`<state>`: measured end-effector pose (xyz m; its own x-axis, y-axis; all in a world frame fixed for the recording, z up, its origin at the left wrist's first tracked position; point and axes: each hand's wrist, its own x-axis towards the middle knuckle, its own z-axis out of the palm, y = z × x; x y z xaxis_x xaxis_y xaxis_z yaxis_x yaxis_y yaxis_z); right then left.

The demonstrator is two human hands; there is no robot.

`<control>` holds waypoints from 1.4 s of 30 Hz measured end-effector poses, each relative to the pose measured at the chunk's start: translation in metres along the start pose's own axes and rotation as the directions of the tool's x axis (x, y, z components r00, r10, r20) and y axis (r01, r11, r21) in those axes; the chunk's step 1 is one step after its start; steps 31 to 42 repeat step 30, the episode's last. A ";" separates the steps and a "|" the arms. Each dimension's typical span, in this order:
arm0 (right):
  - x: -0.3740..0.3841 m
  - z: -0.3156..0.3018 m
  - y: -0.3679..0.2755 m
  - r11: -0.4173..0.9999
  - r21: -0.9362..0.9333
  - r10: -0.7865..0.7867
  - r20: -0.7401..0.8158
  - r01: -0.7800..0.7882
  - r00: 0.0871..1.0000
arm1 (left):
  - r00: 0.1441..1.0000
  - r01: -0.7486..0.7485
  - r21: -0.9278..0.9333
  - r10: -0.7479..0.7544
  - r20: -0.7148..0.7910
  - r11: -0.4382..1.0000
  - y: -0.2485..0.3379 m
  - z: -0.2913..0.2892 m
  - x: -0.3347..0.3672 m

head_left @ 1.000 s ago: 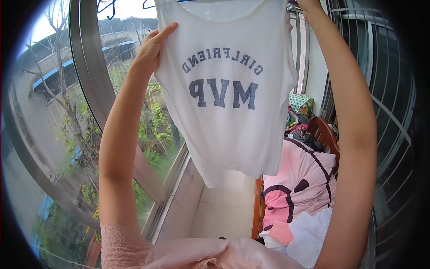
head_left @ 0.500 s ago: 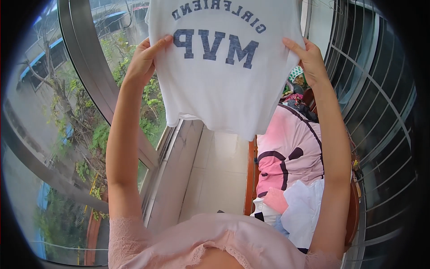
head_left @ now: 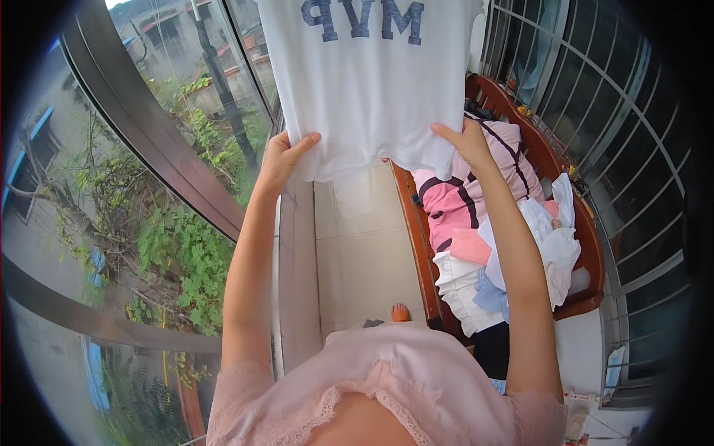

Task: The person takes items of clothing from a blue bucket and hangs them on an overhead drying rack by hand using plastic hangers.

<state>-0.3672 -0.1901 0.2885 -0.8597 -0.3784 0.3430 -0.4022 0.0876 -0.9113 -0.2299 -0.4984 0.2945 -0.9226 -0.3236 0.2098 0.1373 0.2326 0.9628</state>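
A white T-shirt [head_left: 368, 97] with dark blue printed lettering hangs in front of me, its upper part cut off by the top of the view. Near the shirt's lower left edge, my left hand [head_left: 286, 157] pinches the cloth between thumb and fingers. My right hand [head_left: 467, 141] grips the opposite side at about the same height. Between the two hands the hem falls in loose waves. Both arms are stretched forward, and the fingers behind the cloth are partly hidden.
To the right, a wooden bench [head_left: 587, 286] bears a pink cushion or quilt [head_left: 454, 204] and a pile of white clothes [head_left: 547, 238]. Tall windows [head_left: 149, 141] run along the left. Barred windows [head_left: 595, 97] line the right, and a tiled floor [head_left: 361, 245] lies between.
My hands have moved down the shirt's sides toward its hem and closer to me. The view has shifted, showing more of the bench and a foot on the floor.
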 end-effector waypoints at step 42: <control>-0.790 -0.012 0.205 0.208 0.895 0.705 -0.416 -0.394 -0.574 | 0.138 0.388 0.436 -0.519 0.844 0.812 -0.157 0.307 -0.417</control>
